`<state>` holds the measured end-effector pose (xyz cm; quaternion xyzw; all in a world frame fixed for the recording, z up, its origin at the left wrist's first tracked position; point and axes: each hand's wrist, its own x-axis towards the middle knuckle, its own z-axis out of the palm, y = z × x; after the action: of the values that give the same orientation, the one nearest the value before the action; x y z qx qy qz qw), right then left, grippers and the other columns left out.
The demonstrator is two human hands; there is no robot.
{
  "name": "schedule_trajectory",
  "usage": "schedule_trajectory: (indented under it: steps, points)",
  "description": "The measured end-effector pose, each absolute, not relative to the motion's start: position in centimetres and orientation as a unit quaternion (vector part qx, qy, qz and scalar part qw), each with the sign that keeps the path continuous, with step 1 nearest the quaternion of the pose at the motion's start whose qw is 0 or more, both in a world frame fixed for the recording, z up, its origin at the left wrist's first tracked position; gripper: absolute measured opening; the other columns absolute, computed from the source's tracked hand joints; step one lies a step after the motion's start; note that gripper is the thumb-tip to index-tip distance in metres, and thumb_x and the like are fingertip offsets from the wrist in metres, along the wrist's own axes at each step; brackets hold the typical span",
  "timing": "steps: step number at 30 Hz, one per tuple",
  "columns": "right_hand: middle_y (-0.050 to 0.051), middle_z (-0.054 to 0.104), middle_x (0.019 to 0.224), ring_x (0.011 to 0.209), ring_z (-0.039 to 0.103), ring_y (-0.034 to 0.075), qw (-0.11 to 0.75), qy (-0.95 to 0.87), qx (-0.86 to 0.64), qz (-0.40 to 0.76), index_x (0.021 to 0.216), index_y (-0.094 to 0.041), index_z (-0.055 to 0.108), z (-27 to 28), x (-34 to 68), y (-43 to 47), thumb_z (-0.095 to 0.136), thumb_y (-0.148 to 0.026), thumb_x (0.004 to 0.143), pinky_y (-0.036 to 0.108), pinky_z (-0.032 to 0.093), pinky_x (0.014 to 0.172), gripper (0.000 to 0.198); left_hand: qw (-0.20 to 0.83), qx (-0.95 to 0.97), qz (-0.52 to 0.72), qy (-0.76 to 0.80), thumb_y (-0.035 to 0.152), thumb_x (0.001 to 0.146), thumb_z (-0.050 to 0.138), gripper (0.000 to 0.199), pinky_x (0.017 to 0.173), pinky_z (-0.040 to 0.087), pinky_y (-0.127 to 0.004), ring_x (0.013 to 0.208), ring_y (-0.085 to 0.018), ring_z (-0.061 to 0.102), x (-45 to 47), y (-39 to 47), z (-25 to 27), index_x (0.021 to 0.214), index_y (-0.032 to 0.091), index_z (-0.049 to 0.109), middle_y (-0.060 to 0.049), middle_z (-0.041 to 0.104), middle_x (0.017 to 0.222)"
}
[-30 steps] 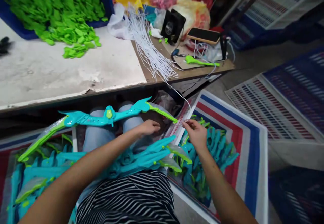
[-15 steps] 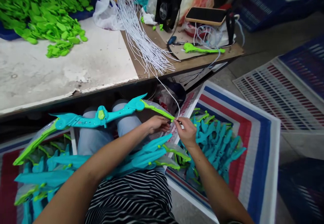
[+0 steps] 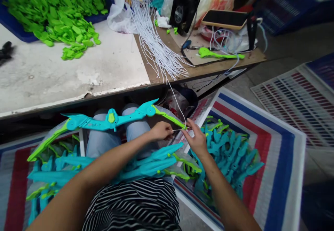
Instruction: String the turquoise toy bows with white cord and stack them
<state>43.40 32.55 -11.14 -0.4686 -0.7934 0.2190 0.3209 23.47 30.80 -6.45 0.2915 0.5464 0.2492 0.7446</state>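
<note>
A teal and green toy bow (image 3: 130, 118) lies across my knees, its right green tip between my two hands. My left hand (image 3: 162, 130) is closed on the end of a white elastic cord (image 3: 178, 130), which runs taut from its fingers to the tip. At the tip, my right hand (image 3: 195, 137) pinches the cord and seems to touch the green end; its fingertips partly hide the spot. The cord's other part rises toward the bundle of white cords (image 3: 164, 55) on the table edge. More teal bows (image 3: 151, 164) lie on my lap beneath my forearms.
Striped crates stand on both sides, the right crate (image 3: 283, 161) holding several bows. On the table (image 3: 52, 81) are a blue bin (image 3: 19, 32) of green parts, a small black fan (image 3: 184, 11), a phone (image 3: 224, 17) and a loose green bow limb (image 3: 220, 54).
My left hand has drawn away from the bow tip, pulling a short length of cord out to the left. A dark object has come into view at the table's left edge as the view shifted.
</note>
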Motion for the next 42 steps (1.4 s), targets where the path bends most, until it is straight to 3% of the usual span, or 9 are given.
schedule_trajectory:
  steps: [6, 8, 12, 20, 23, 29, 33, 37, 42]
  points:
    - [0.008, 0.069, 0.105, 0.087, 0.066, 0.02, 0.315, -0.791, -0.486, 0.196, 0.147, -0.018, 0.026, -10.9, 43.8, 32.6, 0.055, -0.042, 0.088, 0.037, 0.054, 0.086, 0.07, 0.658, 0.28, 0.483, 0.505, 0.023, 0.07, 0.072, 0.014, 0.076, 0.056, -0.032, 0.094, -0.023, 0.065, 8.5, 23.5, 1.8, 0.065, 0.014, 0.062, -0.009, 0.071, 0.098]
    - [0.008, 0.069, 0.104, 0.088, 0.067, 0.02, 0.307, -0.791, -0.492, 0.195, 0.148, -0.017, 0.022, -10.7, 43.7, 32.8, 0.055, -0.043, 0.088, 0.037, 0.053, 0.086, 0.073, 0.576, 0.186, 0.62, 0.499, 0.022, 0.071, 0.068, 0.017, 0.082, 0.056, -0.037, 0.098, -0.025, 0.064, 4.8, 20.4, 4.2, 0.061, 0.016, 0.057, -0.007, 0.071, 0.091]
    - [0.008, 0.069, 0.103, 0.083, 0.067, 0.021, 0.288, -0.799, -0.494, 0.188, 0.147, -0.017, 0.024, -10.4, 43.7, 33.4, 0.055, -0.048, 0.087, 0.035, 0.054, 0.079, 0.075, 0.417, 0.08, 0.787, 0.447, 0.018, 0.07, 0.061, 0.017, 0.077, 0.057, -0.031, 0.065, -0.013, 0.062, 2.1, 15.3, 6.3, 0.057, 0.017, 0.05, 0.004, 0.052, 0.051]
    - [0.013, 0.068, 0.093, 0.086, 0.062, 0.028, 0.262, -0.901, -0.346, 0.026, 0.112, -0.019, 0.063, -5.3, 38.5, 36.7, 0.05, -0.048, 0.09, 0.04, 0.05, 0.078, 0.039, 0.386, 0.072, 0.755, 0.525, 0.032, 0.054, 0.085, 0.032, 0.075, 0.054, -0.032, 0.07, -0.019, 0.068, 5.7, 12.0, 3.9, 0.073, 0.017, 0.064, 0.0, 0.067, 0.062]
    - [0.01, 0.067, 0.096, 0.089, 0.061, 0.024, 0.292, -0.933, -0.198, 0.063, 0.112, -0.018, 0.061, -3.5, 29.4, 35.4, 0.052, -0.037, 0.092, 0.036, 0.048, 0.082, 0.029, 0.472, 0.07, 0.71, 0.518, 0.036, 0.056, 0.086, 0.041, 0.072, 0.052, -0.032, 0.065, -0.019, 0.068, 8.3, 12.7, 3.0, 0.084, 0.015, 0.065, -0.003, 0.071, 0.064]
    - [0.018, 0.057, 0.119, 0.105, 0.053, 0.03, 0.093, -0.987, -0.088, 0.093, 0.133, -0.015, 0.049, -5.2, 11.0, 28.0, 0.057, -0.033, 0.087, 0.041, 0.046, 0.085, 0.05, 0.553, 0.043, 0.693, 0.46, 0.048, 0.054, 0.084, 0.046, 0.059, 0.047, -0.025, 0.055, -0.016, 0.064, 11.2, 14.3, 2.4, 0.071, 0.013, 0.06, -0.005, 0.067, 0.057]
    - [0.017, 0.061, 0.108, 0.096, 0.055, 0.029, -0.002, -0.987, -0.118, 0.106, 0.141, -0.017, 0.042, -6.2, 7.7, 27.7, 0.056, -0.025, 0.086, 0.041, 0.046, 0.082, 0.058, 0.483, 0.016, 0.727, 0.487, 0.053, 0.057, 0.081, 0.046, 0.048, 0.038, -0.021, 0.044, -0.008, 0.05, 9.6, 13.1, 2.7, 0.072, 0.013, 0.062, 0.001, 0.057, 0.049]
    - [0.009, 0.064, 0.109, 0.092, 0.06, 0.023, 0.003, -0.951, -0.083, 0.298, 0.139, -0.02, 0.046, -5.4, 8.7, 31.7, 0.052, -0.03, 0.086, 0.034, 0.049, 0.082, 0.054, 0.339, 0.003, 0.768, 0.544, 0.048, 0.062, 0.079, 0.039, 0.046, 0.03, -0.018, 0.045, -0.005, 0.041, 6.7, 10.9, 2.4, 0.071, 0.012, 0.066, 0.004, 0.049, 0.047]
    - [0.005, 0.069, 0.105, 0.062, 0.057, 0.014, -0.139, -0.846, -0.089, 0.507, 0.13, -0.018, 0.056, -5.0, 10.0, 34.4, 0.06, -0.043, 0.078, 0.026, 0.049, 0.056, 0.058, 0.144, -0.026, 0.763, 0.63, 0.046, 0.064, 0.076, 0.035, 0.045, 0.028, -0.019, 0.046, -0.005, 0.037, 2.5, 9.5, 1.7, 0.074, 0.013, 0.069, 0.005, 0.047, 0.05]
